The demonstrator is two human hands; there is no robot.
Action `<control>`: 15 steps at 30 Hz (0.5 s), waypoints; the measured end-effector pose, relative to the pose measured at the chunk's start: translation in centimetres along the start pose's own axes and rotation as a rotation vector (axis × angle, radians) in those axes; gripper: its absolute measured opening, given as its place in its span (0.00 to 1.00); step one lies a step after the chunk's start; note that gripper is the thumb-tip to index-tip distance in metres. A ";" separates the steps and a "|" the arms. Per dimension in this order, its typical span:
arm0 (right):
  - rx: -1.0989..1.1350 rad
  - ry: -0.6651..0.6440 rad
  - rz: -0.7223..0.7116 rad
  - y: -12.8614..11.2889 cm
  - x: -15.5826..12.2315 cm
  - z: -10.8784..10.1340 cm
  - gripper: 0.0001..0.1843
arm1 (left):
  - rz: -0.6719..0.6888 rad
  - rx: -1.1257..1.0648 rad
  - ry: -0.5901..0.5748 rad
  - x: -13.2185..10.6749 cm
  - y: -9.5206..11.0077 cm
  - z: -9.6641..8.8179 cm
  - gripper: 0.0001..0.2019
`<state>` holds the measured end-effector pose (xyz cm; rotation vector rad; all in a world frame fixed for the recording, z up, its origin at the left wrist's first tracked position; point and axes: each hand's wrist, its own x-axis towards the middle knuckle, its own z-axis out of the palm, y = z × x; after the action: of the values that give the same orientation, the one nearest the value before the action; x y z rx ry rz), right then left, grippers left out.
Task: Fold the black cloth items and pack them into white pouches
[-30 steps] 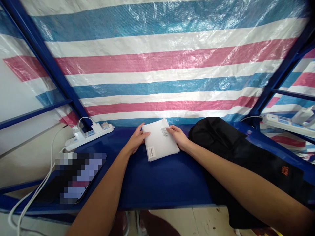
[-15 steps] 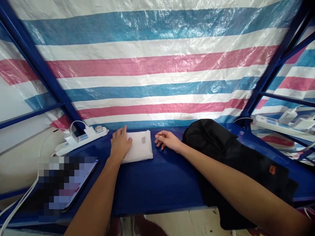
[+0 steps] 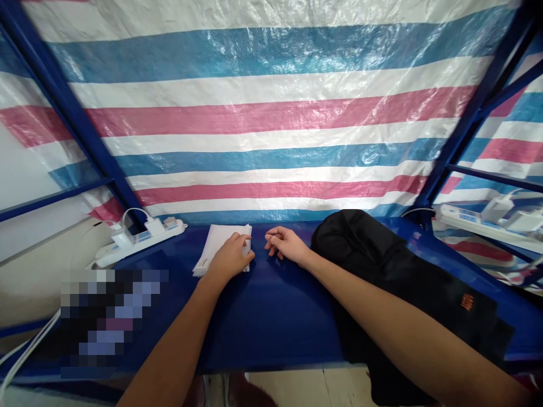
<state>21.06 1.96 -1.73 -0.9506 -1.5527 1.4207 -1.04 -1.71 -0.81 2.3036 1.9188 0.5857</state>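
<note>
White packet [image 3: 220, 238] lying flat on the blue tabletop [image 3: 263, 328], left of centre and toward the far edge; a small printed patch marks its near left corner, and thin layers show along its right edge. The left hand [image 3: 230, 257] lies over the packet's right part, thumb and fingers spread apart, with the fingertips at the right edge; how firmly it presses cannot be told. The right hand [image 3: 289, 246] is just beside, to the right of the packet and apart from it, its fingers loosely curled with nothing visible between them; contact with the tabletop cannot be judged. Right of this hand, a black cloth [image 3: 365, 243] bearing orange lettering spreads toward the near right and hangs over the near edge. At far left, a white power strip [image 3: 114, 256] carries plugs; nearer, a mosaic patch hides what lies there. A second power strip [image 3: 458, 215] appears at far right. Behind stands a striped plastic sheet [image 3: 271, 118], flanked by a left post [image 3: 68, 116] and a right post [image 3: 462, 133], both blue.
</note>
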 end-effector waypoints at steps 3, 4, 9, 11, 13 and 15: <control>-0.007 -0.012 -0.011 0.1 0.0 -0.1 0.07 | -0.109 0.040 0.032 0.2 -2.1 -1.2 0.24; -0.014 -0.020 -0.015 0.2 0.0 -0.1 0.07 | -0.142 0.056 0.040 0.2 -2.7 -1.6 0.23; -0.136 -0.055 -0.052 0.4 -0.2 0.0 0.06 | -0.269 0.155 0.098 -0.2 -4.3 -2.6 0.22; -0.205 -0.061 -0.071 0.6 -0.4 0.2 0.07 | -0.313 0.204 0.117 -0.4 -4.5 -2.6 0.23; -0.268 -0.071 -0.097 0.8 -0.6 0.3 0.07 | -0.343 0.249 0.138 -0.6 -4.7 -2.6 0.24; -0.331 -0.089 -0.138 0.7 -0.9 0.4 0.07 | -0.357 0.286 0.166 -0.7 -4.8 -2.6 0.26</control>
<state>21.09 1.03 -2.55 -0.9592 -1.9219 1.1435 -6.50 -1.79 -0.04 2.0266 2.5638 0.5022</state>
